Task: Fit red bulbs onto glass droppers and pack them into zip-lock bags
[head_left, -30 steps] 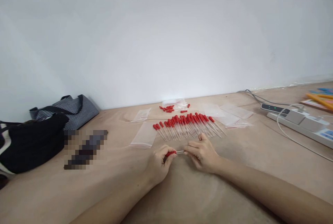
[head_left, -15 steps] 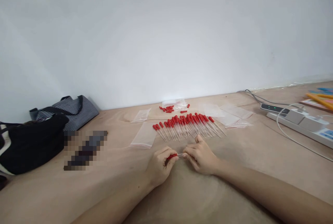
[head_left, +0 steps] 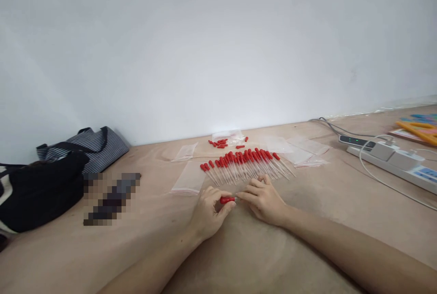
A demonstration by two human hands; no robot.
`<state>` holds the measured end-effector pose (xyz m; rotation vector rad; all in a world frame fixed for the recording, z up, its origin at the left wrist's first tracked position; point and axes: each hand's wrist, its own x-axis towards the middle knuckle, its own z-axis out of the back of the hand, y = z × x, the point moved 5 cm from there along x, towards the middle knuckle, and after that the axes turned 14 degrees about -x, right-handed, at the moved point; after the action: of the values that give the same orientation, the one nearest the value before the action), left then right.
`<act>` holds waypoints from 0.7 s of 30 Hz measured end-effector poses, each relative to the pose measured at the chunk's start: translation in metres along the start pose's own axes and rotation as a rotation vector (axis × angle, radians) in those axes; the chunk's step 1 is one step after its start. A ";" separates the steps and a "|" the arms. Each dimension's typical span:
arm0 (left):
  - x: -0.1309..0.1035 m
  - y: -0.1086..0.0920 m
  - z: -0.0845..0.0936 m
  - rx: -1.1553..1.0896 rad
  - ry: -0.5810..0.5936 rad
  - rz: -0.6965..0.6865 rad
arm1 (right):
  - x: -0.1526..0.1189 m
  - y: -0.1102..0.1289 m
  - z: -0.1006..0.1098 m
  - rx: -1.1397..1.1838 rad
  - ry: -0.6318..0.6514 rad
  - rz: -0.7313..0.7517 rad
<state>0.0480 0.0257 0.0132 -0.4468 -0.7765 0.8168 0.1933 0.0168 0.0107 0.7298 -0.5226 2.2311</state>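
Between the thumb and fingers of my left hand (head_left: 210, 214) is a red rubber dropper bulb (head_left: 227, 200), lying sideways. My right hand (head_left: 264, 200) is closed on the clear glass tube of the same dropper; only a short stub of tube shows between the two hands, the rest being hidden by my right fingers. Just beyond the hands lies a row of droppers (head_left: 244, 159), red bulbs pointing away and thin clear tubes pointing toward me. Several loose red bulbs (head_left: 220, 143) lie behind that row, by a clear plastic bag (head_left: 235, 137).
Flat zip bags (head_left: 187, 178) lie left of the droppers, more bags (head_left: 300, 152) to the right. A striped bag (head_left: 102, 148), a black bag (head_left: 44, 189) and a pixelated dark object (head_left: 114, 198) are at left. At right are a power strip (head_left: 392, 164), cables and yellow scissors (head_left: 418, 131).
My hands have come closer together, so less tube shows between them. More of the red bulb is visible in my left hand. The view has shifted slightly.
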 end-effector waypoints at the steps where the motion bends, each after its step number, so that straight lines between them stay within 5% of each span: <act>1: 0.001 0.002 0.005 0.016 -0.021 -0.013 | -0.001 -0.003 0.000 -0.009 0.001 -0.026; 6: 0.009 0.035 0.054 0.211 -0.097 0.073 | -0.007 -0.030 -0.006 -0.033 0.058 -0.220; 11: -0.009 0.076 0.091 0.337 0.067 0.214 | -0.011 -0.042 -0.017 -0.027 0.141 -0.304; 14: -0.026 0.082 0.093 0.384 0.147 0.282 | -0.010 -0.038 -0.019 -0.031 0.150 -0.295; 21: -0.034 0.058 0.088 0.543 0.157 0.364 | -0.008 -0.038 -0.017 0.045 0.097 -0.291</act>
<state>-0.0617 0.0407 0.0190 -0.1594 -0.3038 1.2703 0.2199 0.0471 -0.0022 0.6710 -0.2982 1.9993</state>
